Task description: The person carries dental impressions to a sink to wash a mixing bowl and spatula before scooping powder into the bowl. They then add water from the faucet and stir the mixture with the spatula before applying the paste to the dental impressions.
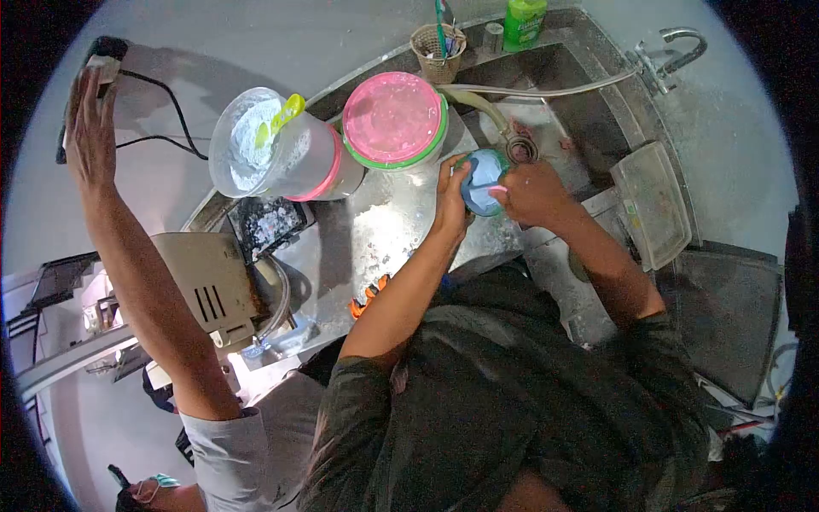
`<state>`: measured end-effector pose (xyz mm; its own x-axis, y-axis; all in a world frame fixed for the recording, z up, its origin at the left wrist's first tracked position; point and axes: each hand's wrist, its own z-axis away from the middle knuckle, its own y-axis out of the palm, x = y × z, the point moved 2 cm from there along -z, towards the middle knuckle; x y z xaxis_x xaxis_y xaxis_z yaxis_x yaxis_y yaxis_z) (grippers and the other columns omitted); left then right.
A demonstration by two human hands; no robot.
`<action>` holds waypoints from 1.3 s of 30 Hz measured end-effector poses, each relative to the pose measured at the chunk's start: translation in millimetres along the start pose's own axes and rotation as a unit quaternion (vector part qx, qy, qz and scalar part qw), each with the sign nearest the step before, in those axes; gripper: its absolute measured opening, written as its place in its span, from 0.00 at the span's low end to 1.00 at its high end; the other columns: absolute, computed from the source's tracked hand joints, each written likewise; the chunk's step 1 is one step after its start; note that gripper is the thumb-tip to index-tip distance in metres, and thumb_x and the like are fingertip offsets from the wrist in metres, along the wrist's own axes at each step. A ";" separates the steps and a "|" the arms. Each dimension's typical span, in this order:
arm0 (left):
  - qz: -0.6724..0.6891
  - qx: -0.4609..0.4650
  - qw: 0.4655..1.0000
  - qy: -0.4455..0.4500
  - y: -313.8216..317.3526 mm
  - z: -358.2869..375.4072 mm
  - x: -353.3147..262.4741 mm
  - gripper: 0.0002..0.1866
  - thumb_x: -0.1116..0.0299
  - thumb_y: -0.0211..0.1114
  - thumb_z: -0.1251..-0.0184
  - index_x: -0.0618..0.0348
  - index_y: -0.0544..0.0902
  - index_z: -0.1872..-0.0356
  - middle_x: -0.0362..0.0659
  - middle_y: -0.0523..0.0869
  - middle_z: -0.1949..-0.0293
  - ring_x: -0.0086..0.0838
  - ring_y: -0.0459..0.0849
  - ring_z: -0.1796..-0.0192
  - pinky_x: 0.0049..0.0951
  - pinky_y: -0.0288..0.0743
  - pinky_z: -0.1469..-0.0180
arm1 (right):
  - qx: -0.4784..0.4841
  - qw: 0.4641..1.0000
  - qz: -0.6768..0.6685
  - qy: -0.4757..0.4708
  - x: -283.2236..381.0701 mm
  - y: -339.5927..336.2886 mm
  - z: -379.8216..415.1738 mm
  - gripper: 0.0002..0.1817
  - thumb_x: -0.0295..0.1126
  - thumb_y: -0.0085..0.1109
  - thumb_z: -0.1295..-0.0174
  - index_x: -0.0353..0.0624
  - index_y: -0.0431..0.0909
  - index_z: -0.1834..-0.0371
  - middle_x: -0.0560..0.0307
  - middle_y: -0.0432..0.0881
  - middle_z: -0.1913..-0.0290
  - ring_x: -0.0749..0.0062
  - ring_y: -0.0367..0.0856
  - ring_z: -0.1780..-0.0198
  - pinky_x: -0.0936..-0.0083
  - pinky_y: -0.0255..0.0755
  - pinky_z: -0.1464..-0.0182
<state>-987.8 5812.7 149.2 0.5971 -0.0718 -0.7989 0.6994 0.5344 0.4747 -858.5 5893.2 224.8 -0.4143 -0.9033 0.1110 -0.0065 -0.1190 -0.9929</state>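
Observation:
My left hand (pixel 450 200) is wrapped around the side of a small round mixing bowl (pixel 484 166) above the counter's right part. The bowl is greenish at its rim, with a pale blue mass inside. My right hand (pixel 537 194) is closed over the bowl's right side. From its fingers a pinkish-white tool (pixel 496 193) points into the blue mass; most of it is hidden, so its kind does not show. To the left stand a pink-lidded bucket (pixel 394 118) and an open tub of white powder (pixel 223 158) with a yellow-green scoop (pixel 286 115) in it.
A sink (pixel 580 136) with a faucet (pixel 674 60) and hose lies beyond my hands. At its back edge are a basket (pixel 438 68) and a green bottle (pixel 524 24). At left, another person's hand (pixel 91 136) touches a wall-mounted device. A beige machine (pixel 200 286) stands nearby.

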 end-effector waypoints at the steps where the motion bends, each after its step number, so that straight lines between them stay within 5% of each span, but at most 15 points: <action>1: -0.002 0.002 1.000 -0.001 -2.8 -1.8 4.3 0.22 0.55 0.57 0.32 0.52 0.70 0.41 0.45 0.79 0.50 0.30 0.79 0.52 0.29 0.75 0.52 | -0.001 1.000 -0.001 0.003 -6.9 0.1 -1.3 0.19 0.52 0.57 0.39 0.48 0.84 0.70 0.47 0.83 0.74 0.48 0.82 0.69 0.53 0.71 0.57; 3: 0.022 0.017 0.999 -0.034 -1.2 -1.1 8.8 0.24 0.56 0.58 0.32 0.52 0.69 0.39 0.46 0.78 0.49 0.31 0.77 0.48 0.31 0.72 0.46 | -0.053 0.990 -0.082 0.103 -23.7 -18.5 -7.9 0.21 0.53 0.54 0.37 0.48 0.85 0.66 0.47 0.83 0.70 0.48 0.83 0.66 0.51 0.71 0.54; 6: 0.054 0.000 0.998 -0.024 6.4 4.5 -9.4 0.22 0.56 0.59 0.33 0.51 0.69 0.41 0.46 0.78 0.49 0.30 0.79 0.54 0.28 0.76 0.62 | 0.020 0.943 -0.142 0.300 -36.1 17.1 -0.2 0.24 0.54 0.51 0.35 0.44 0.85 0.67 0.45 0.84 0.69 0.47 0.83 0.64 0.51 0.72 0.52; 9: 0.037 -0.049 0.998 -0.009 9.5 2.7 -8.0 0.22 0.54 0.58 0.32 0.49 0.69 0.42 0.44 0.78 0.54 0.29 0.81 0.58 0.25 0.72 0.76 | 0.020 0.959 -0.211 0.186 3.4 46.0 11.3 0.25 0.51 0.50 0.33 0.38 0.83 0.68 0.38 0.84 0.67 0.42 0.84 0.61 0.49 0.75 0.56; 10: 0.020 -0.030 0.998 -0.048 7.2 6.4 -1.5 0.21 0.51 0.55 0.32 0.46 0.68 0.42 0.42 0.77 0.52 0.28 0.80 0.59 0.23 0.69 0.78 | 0.164 0.907 -0.319 0.220 -10.5 51.9 2.8 0.25 0.50 0.51 0.34 0.34 0.82 0.64 0.35 0.83 0.64 0.42 0.84 0.59 0.50 0.76 0.53; 15: 0.106 -0.029 0.989 -0.102 8.6 -1.5 11.0 0.18 0.46 0.51 0.31 0.39 0.69 0.46 0.38 0.78 0.52 0.25 0.79 0.62 0.19 0.65 0.81 | 0.009 0.961 -0.096 0.259 -27.7 30.8 3.3 0.25 0.49 0.56 0.38 0.32 0.83 0.70 0.35 0.83 0.68 0.41 0.84 0.63 0.50 0.77 0.56; 17: 0.026 -0.018 0.998 -0.055 10.0 -0.9 15.0 0.19 0.46 0.51 0.31 0.42 0.71 0.47 0.39 0.79 0.55 0.25 0.80 0.64 0.18 0.64 0.83 | 0.084 0.985 -0.097 0.119 0.7 4.1 6.0 0.25 0.49 0.54 0.36 0.35 0.82 0.76 0.37 0.82 0.73 0.44 0.84 0.68 0.52 0.76 0.64; 20: 0.095 0.000 0.989 -0.116 11.9 0.3 11.5 0.21 0.45 0.50 0.31 0.48 0.73 0.48 0.39 0.81 0.61 0.24 0.79 0.71 0.19 0.63 0.84 | 0.022 0.965 -0.103 0.241 -27.9 -17.4 -6.9 0.26 0.49 0.54 0.36 0.33 0.82 0.75 0.34 0.82 0.73 0.42 0.83 0.69 0.49 0.75 0.63; 23: 0.100 -0.002 0.988 -0.116 6.9 0.9 8.6 0.24 0.43 0.48 0.31 0.52 0.75 0.50 0.38 0.82 0.64 0.25 0.78 0.75 0.20 0.62 0.84 | 0.134 0.976 -0.119 0.123 1.7 -7.5 -0.5 0.25 0.50 0.56 0.39 0.34 0.83 0.69 0.35 0.83 0.68 0.43 0.84 0.62 0.50 0.77 0.57; 26: 0.106 -0.010 0.982 -0.158 1.8 4.1 7.6 0.27 0.41 0.48 0.31 0.52 0.76 0.48 0.40 0.83 0.64 0.25 0.78 0.75 0.21 0.62 0.84 | 0.111 0.958 -0.191 0.182 -41.3 -33.7 -22.8 0.25 0.53 0.52 0.36 0.40 0.84 0.64 0.42 0.85 0.65 0.50 0.84 0.60 0.57 0.75 0.54; 28: 0.113 -0.029 0.981 -0.156 10.0 12.8 -3.5 0.28 0.40 0.47 0.32 0.53 0.76 0.48 0.41 0.83 0.63 0.25 0.78 0.74 0.21 0.62 0.83 | -0.130 0.957 -0.205 0.157 -139.0 -24.0 -32.3 0.24 0.53 0.53 0.35 0.40 0.85 0.62 0.47 0.86 0.63 0.57 0.85 0.59 0.62 0.76 0.54; 29: 0.114 -0.047 0.980 -0.157 10.0 16.6 -6.5 0.28 0.39 0.47 0.32 0.53 0.76 0.48 0.41 0.83 0.62 0.26 0.79 0.74 0.21 0.62 0.83 | -0.161 0.884 -0.301 0.318 -171.4 -51.0 -34.4 0.26 0.55 0.56 0.37 0.39 0.85 0.62 0.42 0.85 0.61 0.50 0.85 0.57 0.61 0.76 0.50; 31: 0.125 -0.017 0.977 -0.175 -0.1 15.2 -5.4 0.30 0.39 0.46 0.32 0.54 0.75 0.46 0.42 0.84 0.59 0.27 0.81 0.71 0.22 0.63 0.82 | -0.291 0.864 -0.216 0.349 -260.6 -59.4 -31.3 0.23 0.53 0.60 0.40 0.43 0.86 0.59 0.47 0.87 0.60 0.55 0.85 0.56 0.64 0.76 0.52; 36: 0.178 -0.028 0.972 -0.152 -14.8 23.6 -16.9 0.29 0.41 0.46 0.32 0.53 0.76 0.44 0.43 0.84 0.53 0.32 0.85 0.59 0.28 0.74 0.73 | -0.389 0.790 -0.328 0.342 -444.5 -52.4 5.6 0.26 0.45 0.58 0.35 0.37 0.74 0.40 0.48 0.81 0.46 0.63 0.78 0.44 0.69 0.68 0.40; 39: 0.183 -0.027 0.974 -0.131 -34.4 27.7 -15.5 0.29 0.41 0.48 0.33 0.52 0.77 0.45 0.42 0.83 0.53 0.35 0.84 0.54 0.33 0.79 0.64 | -0.418 0.707 -0.447 0.353 -416.7 -51.1 -9.8 0.27 0.43 0.57 0.32 0.35 0.70 0.37 0.50 0.80 0.46 0.68 0.77 0.44 0.73 0.68 0.40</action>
<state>-1010.3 5772.1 155.5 0.8871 -0.0772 -0.4550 0.4038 0.6073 0.6842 -694.4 6279.8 228.9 -0.2540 -0.1540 0.9549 -0.9672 0.0396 -0.2509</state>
